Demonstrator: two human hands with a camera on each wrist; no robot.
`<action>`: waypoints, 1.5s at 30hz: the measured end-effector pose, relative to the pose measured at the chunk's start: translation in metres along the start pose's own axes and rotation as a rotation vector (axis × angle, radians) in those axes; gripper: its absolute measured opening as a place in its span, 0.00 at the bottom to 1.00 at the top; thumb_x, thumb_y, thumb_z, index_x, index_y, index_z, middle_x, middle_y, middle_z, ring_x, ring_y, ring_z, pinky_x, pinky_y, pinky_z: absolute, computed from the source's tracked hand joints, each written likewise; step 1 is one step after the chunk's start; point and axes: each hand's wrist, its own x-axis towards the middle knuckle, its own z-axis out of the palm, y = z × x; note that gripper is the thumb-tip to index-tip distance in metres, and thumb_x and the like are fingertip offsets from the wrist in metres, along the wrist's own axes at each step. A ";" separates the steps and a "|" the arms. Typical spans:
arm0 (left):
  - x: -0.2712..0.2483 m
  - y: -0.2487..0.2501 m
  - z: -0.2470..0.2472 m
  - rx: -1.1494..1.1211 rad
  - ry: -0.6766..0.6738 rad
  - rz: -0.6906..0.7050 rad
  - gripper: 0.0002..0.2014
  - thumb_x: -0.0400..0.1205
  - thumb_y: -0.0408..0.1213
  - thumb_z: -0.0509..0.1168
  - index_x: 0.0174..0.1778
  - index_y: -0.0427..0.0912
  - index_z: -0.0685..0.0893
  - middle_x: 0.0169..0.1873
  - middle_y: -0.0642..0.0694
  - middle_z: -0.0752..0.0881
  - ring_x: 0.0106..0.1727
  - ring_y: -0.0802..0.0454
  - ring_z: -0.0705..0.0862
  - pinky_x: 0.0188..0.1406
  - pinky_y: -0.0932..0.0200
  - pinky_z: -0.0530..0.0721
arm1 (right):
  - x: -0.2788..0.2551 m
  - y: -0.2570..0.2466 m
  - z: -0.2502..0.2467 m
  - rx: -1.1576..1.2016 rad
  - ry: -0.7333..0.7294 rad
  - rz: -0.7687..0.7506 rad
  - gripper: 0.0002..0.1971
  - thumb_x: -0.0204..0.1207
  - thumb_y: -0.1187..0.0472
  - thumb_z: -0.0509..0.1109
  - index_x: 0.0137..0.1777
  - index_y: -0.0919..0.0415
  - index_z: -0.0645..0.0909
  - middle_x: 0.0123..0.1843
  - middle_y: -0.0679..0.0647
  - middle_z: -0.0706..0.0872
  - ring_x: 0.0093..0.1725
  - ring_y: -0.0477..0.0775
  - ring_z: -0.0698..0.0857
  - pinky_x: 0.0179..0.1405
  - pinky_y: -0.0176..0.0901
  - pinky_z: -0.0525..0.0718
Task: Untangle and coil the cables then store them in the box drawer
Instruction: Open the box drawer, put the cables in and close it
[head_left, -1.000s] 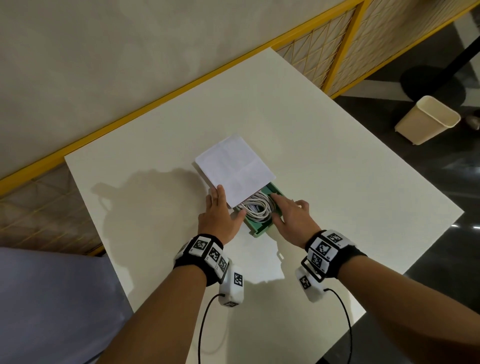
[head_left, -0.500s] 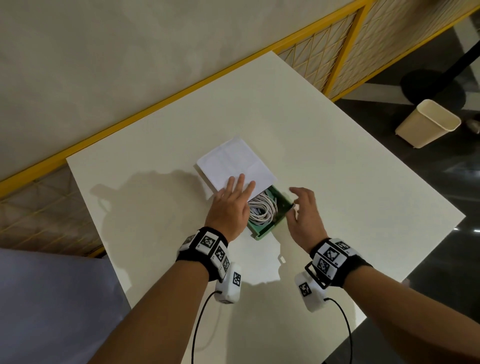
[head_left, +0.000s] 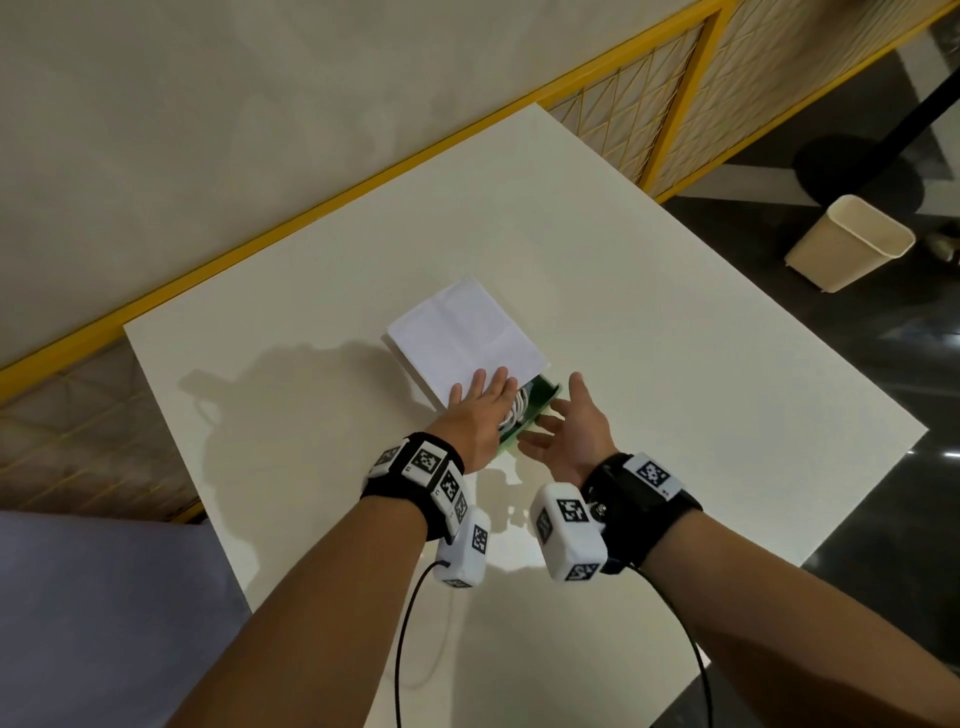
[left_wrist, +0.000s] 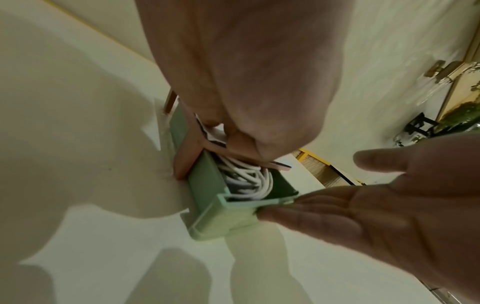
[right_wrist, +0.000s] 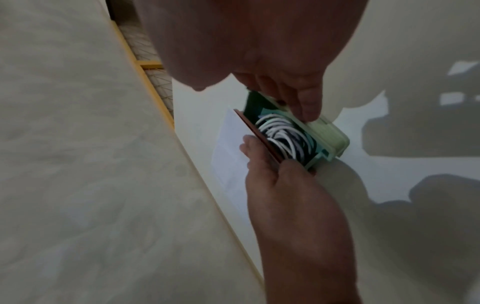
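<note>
A white-topped box (head_left: 467, 335) lies mid-table with its green drawer (head_left: 543, 399) pulled partly out toward me. Coiled white cables (left_wrist: 249, 176) fill the drawer, cables (right_wrist: 281, 135) also showing in the right wrist view. My left hand (head_left: 480, 410) lies flat, fingers straight, on the box top (right_wrist: 228, 144), with its thumb beside the drawer's left wall. My right hand (head_left: 569, 426) is open, palm facing the drawer. Its straight fingers (left_wrist: 298, 207) touch the pale green drawer front (left_wrist: 221, 218). Neither hand holds a cable.
The white table (head_left: 675, 364) is bare around the box. A yellow rail (head_left: 311, 218) with mesh runs along its far edge by the wall. A beige bin (head_left: 852, 249) stands on the dark floor off the right side.
My left hand slid forward from the drawer's side onto the box top. My right hand left the cables and turned palm-first against the drawer front. Less of the drawer shows.
</note>
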 end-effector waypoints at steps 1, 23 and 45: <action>0.001 -0.001 0.001 0.003 -0.002 -0.001 0.39 0.81 0.19 0.48 0.84 0.42 0.37 0.84 0.45 0.35 0.84 0.42 0.33 0.81 0.42 0.35 | 0.003 -0.001 0.003 0.039 -0.020 0.017 0.33 0.79 0.36 0.53 0.68 0.65 0.72 0.66 0.66 0.80 0.51 0.68 0.84 0.46 0.53 0.82; -0.009 -0.022 0.001 -0.124 0.208 0.035 0.30 0.85 0.26 0.48 0.84 0.41 0.52 0.86 0.44 0.47 0.86 0.44 0.43 0.84 0.47 0.42 | 0.019 0.005 0.020 -0.386 0.133 -0.073 0.10 0.76 0.61 0.70 0.38 0.65 0.74 0.34 0.62 0.81 0.30 0.61 0.83 0.39 0.58 0.89; -0.002 -0.037 -0.004 -0.087 0.109 0.026 0.41 0.77 0.12 0.45 0.84 0.50 0.53 0.86 0.49 0.48 0.86 0.41 0.44 0.84 0.46 0.49 | 0.022 0.005 0.031 -0.434 0.157 -0.075 0.05 0.75 0.68 0.66 0.41 0.70 0.79 0.33 0.66 0.87 0.30 0.63 0.89 0.36 0.56 0.91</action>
